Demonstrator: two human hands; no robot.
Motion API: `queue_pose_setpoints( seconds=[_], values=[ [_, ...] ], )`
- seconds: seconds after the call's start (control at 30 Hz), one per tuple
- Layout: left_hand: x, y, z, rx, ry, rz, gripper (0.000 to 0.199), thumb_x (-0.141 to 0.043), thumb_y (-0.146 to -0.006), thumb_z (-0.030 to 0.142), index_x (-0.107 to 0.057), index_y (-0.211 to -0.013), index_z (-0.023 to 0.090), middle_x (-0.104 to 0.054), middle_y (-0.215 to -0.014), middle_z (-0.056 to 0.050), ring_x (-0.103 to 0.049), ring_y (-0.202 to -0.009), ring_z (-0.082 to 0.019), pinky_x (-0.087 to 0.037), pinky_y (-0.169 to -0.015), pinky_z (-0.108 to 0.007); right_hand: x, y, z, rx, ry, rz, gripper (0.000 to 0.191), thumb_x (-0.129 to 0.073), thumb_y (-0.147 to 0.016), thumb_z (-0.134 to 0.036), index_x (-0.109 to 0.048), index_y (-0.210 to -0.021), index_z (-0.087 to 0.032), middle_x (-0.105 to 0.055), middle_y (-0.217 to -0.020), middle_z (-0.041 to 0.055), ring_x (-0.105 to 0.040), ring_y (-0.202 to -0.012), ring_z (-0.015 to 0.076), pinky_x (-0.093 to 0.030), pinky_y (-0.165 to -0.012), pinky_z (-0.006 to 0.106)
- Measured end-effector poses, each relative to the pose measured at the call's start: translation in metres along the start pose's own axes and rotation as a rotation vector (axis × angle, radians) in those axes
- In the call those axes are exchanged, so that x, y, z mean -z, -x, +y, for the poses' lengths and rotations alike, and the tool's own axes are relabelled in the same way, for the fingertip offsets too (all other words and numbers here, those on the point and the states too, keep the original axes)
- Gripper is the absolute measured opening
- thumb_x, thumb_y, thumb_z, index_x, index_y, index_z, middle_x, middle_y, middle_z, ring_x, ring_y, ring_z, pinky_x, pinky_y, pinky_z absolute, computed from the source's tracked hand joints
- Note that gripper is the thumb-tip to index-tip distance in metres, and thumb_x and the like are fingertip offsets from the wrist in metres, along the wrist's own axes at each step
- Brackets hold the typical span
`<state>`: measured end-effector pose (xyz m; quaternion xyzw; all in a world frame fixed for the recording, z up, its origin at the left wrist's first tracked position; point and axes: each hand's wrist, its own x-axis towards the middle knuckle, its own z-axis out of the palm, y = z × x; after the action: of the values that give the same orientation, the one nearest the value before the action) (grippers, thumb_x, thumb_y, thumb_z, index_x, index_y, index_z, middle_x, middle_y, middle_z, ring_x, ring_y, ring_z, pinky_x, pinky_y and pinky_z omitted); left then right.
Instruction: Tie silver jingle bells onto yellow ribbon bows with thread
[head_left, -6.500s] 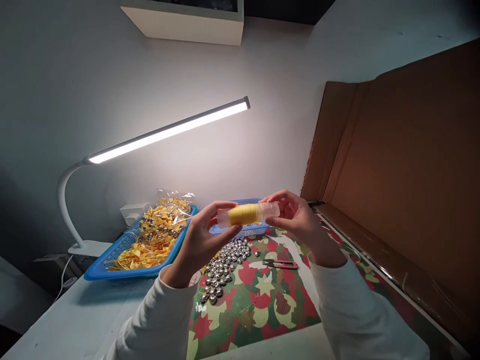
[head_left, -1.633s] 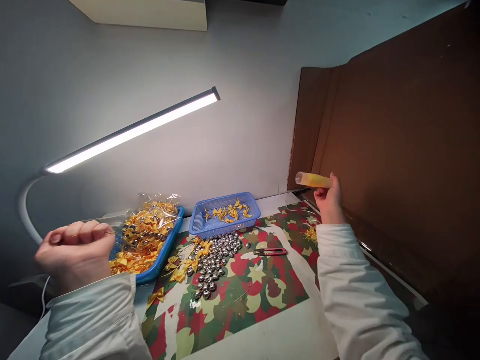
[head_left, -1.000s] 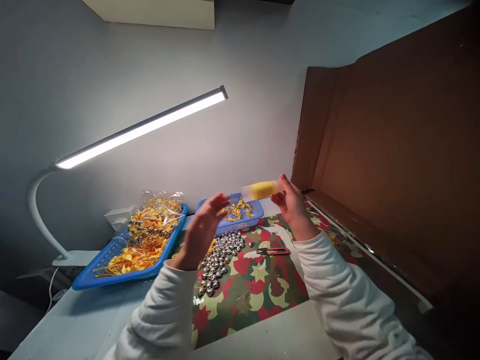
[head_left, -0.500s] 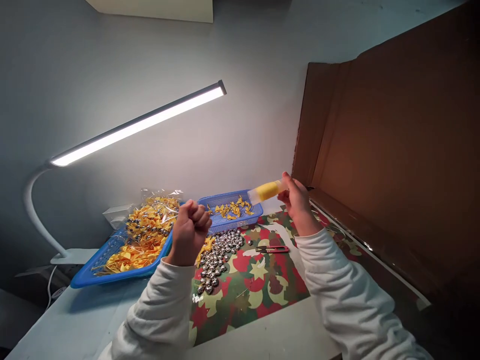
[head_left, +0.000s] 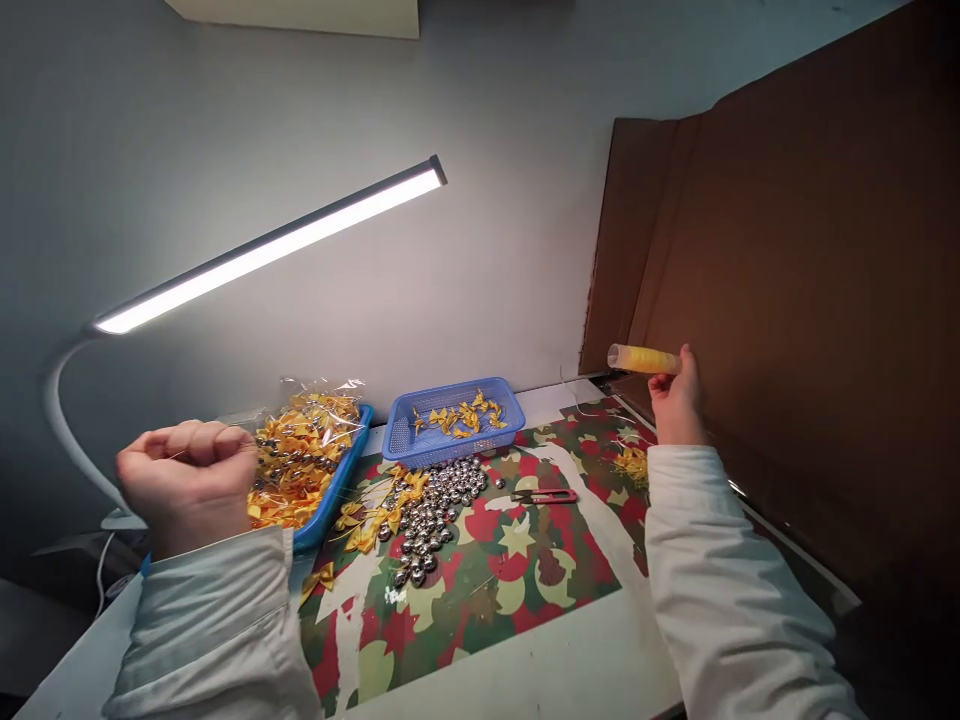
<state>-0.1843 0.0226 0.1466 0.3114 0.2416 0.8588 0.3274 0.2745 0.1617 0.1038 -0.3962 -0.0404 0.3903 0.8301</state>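
My left hand (head_left: 187,480) is closed in a fist at the left, raised in front of the blue basket (head_left: 330,510); what it holds, if anything, is too small to make out. At the right, my right hand (head_left: 679,395) grips one end of a translucent tube with yellow winding (head_left: 645,360), held nearly level in front of the cardboard. Silver bells (head_left: 427,535) lie in a pile on the patterned mat (head_left: 510,590), with yellow bows (head_left: 367,520) beside them. Bagged and loose yellow bows (head_left: 307,440) fill the blue basket.
A smaller blue tray (head_left: 394,440) with several yellow bows stands at the back. Red-handled snips (head_left: 555,496) lie on the mat. Yellow thread (head_left: 634,462) lies near my right sleeve. A lit lamp (head_left: 285,245) reaches over from the left; cardboard (head_left: 787,280) stands at the right.
My hands have moved apart. The left fist went left and nearer, and the right hand moved right with the tube, uncovering bows on the mat and the yellow thread.
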Motion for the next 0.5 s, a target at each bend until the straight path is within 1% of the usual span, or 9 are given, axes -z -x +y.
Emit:
queue_pose_setpoints(
  seconds=[0.1,0.17,0.23,0.33,0.37,0.4,0.43,0.47,0.5],
  values=[
    [0.003,0.001,0.008,-0.037,0.0,0.003,0.049,-0.005,-0.101,0.015,-0.01,-0.052,0.014,-0.006,-0.044,0.003,-0.024,-0.028,-0.004,0.002,-0.044,-0.026,0.0,-0.002,0.002,-0.002,0.003,-0.002,0.029,-0.061,-0.087,-0.033,-0.042,-0.07,-0.02,-0.041,-0.051,-0.0116,-0.036,-0.034,0.0008,-0.038,-0.033,0.007],
    [-0.002,0.003,0.007,-0.012,0.027,-0.009,0.052,-0.008,-0.101,0.017,-0.017,-0.05,0.014,-0.012,-0.043,0.003,-0.026,-0.029,-0.004,-0.002,-0.041,-0.025,-0.004,0.003,0.005,-0.006,0.008,-0.041,0.028,-0.063,-0.086,-0.032,-0.044,-0.07,-0.019,-0.043,-0.051,-0.0112,-0.037,-0.034,0.001,-0.039,-0.033,0.008],
    [-0.012,0.005,-0.002,0.053,0.076,-0.033,0.053,-0.014,-0.102,0.019,-0.027,-0.051,0.015,-0.023,-0.042,0.005,-0.031,-0.033,-0.004,-0.01,-0.039,-0.023,-0.01,0.014,0.01,-0.008,0.019,-0.102,0.027,-0.066,-0.084,-0.032,-0.046,-0.07,-0.019,-0.045,-0.051,-0.0106,-0.039,-0.035,0.0014,-0.039,-0.033,0.009],
    [-0.033,0.011,-0.029,0.177,0.078,-0.076,0.048,-0.027,-0.1,0.022,-0.041,-0.054,0.016,-0.04,-0.045,0.005,-0.041,-0.039,-0.004,-0.03,-0.041,-0.019,-0.021,0.041,0.019,-0.01,0.041,-0.224,0.032,-0.074,-0.076,-0.037,-0.049,-0.068,-0.018,-0.047,-0.05,-0.0103,-0.04,-0.034,0.0017,-0.037,-0.032,0.011],
    [-0.039,0.016,-0.041,0.225,0.056,-0.091,0.046,-0.033,-0.098,0.026,-0.045,-0.055,0.017,-0.044,-0.046,0.005,-0.043,-0.041,-0.005,-0.034,-0.043,-0.018,-0.024,0.053,0.022,-0.01,0.051,-0.284,0.035,-0.077,-0.073,-0.039,-0.05,-0.068,-0.018,-0.048,-0.05,-0.0104,-0.042,-0.035,0.002,-0.039,-0.033,0.012],
    [-0.046,0.022,-0.053,0.28,0.019,-0.116,0.039,-0.041,-0.095,0.031,-0.054,-0.06,0.017,-0.054,-0.052,0.003,-0.051,-0.048,-0.007,-0.042,-0.049,-0.02,-0.027,0.066,0.026,-0.003,0.065,-0.381,0.037,-0.079,-0.069,-0.042,-0.05,-0.069,-0.018,-0.049,-0.051,-0.0103,-0.045,-0.036,0.0021,-0.042,-0.035,0.012],
    [-0.051,0.03,-0.067,0.342,-0.026,-0.149,0.027,-0.051,-0.089,0.033,-0.062,-0.07,0.017,-0.064,-0.064,0.0,-0.059,-0.06,-0.01,-0.048,-0.057,-0.023,-0.028,0.08,0.029,-0.006,0.079,-0.47,0.042,-0.081,-0.065,-0.045,-0.049,-0.069,-0.019,-0.051,-0.052,-0.0101,-0.048,-0.037,0.0027,-0.045,-0.038,0.013],
    [-0.056,0.039,-0.08,0.387,-0.066,-0.186,0.017,-0.061,-0.082,0.032,-0.067,-0.08,0.017,-0.07,-0.077,-0.003,-0.064,-0.072,-0.014,-0.05,-0.064,-0.025,-0.029,0.094,0.033,-0.027,0.102,-0.541,0.046,-0.084,-0.06,-0.048,-0.049,-0.069,-0.019,-0.053,-0.053,-0.0097,-0.051,-0.038,0.0039,-0.047,-0.039,0.014],
    [-0.06,0.05,-0.092,0.412,-0.149,-0.266,0.019,-0.067,-0.076,0.032,-0.069,-0.088,0.018,-0.072,-0.091,-0.005,-0.065,-0.087,-0.017,-0.051,-0.074,-0.026,-0.029,0.108,0.038,-0.05,0.12,-0.617,0.05,-0.085,-0.055,-0.05,-0.05,-0.07,-0.019,-0.054,-0.054,-0.0094,-0.055,-0.041,0.0052,-0.05,-0.042,0.015]
  ],
)
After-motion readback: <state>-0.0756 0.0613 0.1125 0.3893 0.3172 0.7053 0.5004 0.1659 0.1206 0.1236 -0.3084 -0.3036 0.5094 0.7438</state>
